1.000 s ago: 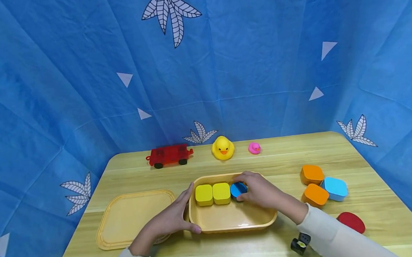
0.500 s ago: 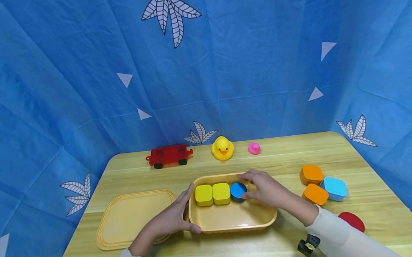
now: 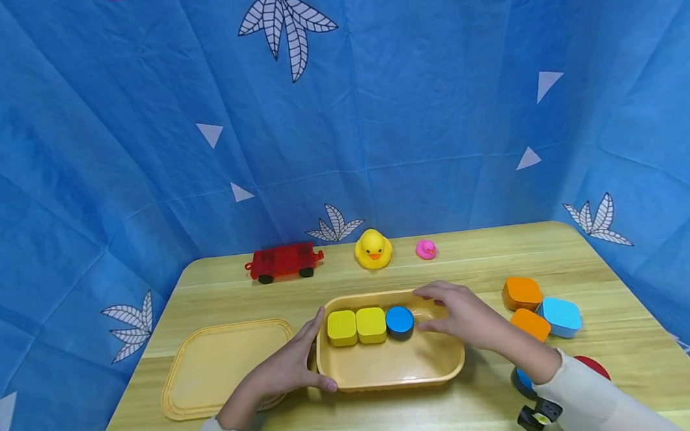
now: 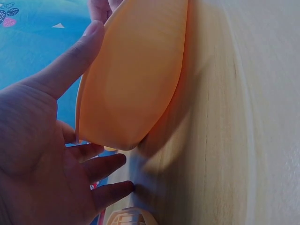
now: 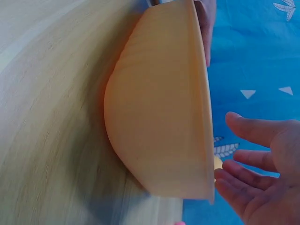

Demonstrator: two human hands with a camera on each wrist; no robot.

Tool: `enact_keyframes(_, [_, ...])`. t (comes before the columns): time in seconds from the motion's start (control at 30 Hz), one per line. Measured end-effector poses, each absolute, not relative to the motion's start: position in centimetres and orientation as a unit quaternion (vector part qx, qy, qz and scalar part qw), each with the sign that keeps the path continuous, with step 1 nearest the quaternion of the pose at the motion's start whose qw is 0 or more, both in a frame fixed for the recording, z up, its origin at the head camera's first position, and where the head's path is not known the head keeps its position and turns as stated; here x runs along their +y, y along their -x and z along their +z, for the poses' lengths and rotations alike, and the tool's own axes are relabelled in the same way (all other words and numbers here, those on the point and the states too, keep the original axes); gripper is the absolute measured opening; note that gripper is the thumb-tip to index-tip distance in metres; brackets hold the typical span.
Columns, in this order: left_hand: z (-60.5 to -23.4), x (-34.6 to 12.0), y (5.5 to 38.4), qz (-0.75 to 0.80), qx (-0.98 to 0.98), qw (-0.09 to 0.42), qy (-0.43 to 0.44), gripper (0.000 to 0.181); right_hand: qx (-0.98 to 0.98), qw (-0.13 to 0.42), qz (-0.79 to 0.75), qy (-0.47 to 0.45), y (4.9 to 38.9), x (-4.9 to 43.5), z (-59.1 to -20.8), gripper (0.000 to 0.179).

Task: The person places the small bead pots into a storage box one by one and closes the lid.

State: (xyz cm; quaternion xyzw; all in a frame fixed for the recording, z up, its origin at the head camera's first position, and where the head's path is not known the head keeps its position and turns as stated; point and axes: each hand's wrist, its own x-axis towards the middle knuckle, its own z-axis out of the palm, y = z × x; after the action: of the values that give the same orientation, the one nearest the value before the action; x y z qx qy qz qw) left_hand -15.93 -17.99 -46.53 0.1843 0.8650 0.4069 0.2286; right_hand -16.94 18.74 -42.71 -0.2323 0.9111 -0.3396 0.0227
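Note:
A tan plastic box (image 3: 388, 368) stands on the table in the head view. Two yellow square blocks (image 3: 356, 325) and a blue round block (image 3: 399, 322) sit in a row along its far side. My left hand (image 3: 291, 365) spans the box's left end, thumb along the near rim; in the left wrist view its fingers are spread, and the thumb touches the box (image 4: 136, 79). My right hand (image 3: 470, 316) hovers at the box's right end, fingers apart and holding nothing, just right of the blue block. The right wrist view shows this hand (image 5: 267, 173) beside the rim.
A tan lid (image 3: 230, 365) lies left of the box. On the right are orange blocks (image 3: 523, 292), a light blue block (image 3: 561, 317), a red block (image 3: 594, 365) and another blue block (image 3: 524, 383). A red wagon (image 3: 283, 262), yellow duck (image 3: 373, 252) and pink duck (image 3: 425, 249) line the back.
My right hand has let go of the blue round block and moved right, away from it. The block stays beside the yellow ones. My left hand has not moved.

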Motion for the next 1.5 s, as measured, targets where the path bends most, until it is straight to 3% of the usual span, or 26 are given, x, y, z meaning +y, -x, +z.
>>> enact_keyframes(0.8, [-46.9,-18.0,16.1,0.381,0.877,0.221,-0.192,0.137,0.929,0.003,-0.329,0.172,15.9,25.9,-42.4,0.064])
enact_keyframes(1.5, [-47.0,-18.0,16.1,0.387,0.876,0.226,-0.18,0.137,0.953,0.014,-0.272,0.13,17.6,33.3,-44.1,0.072])
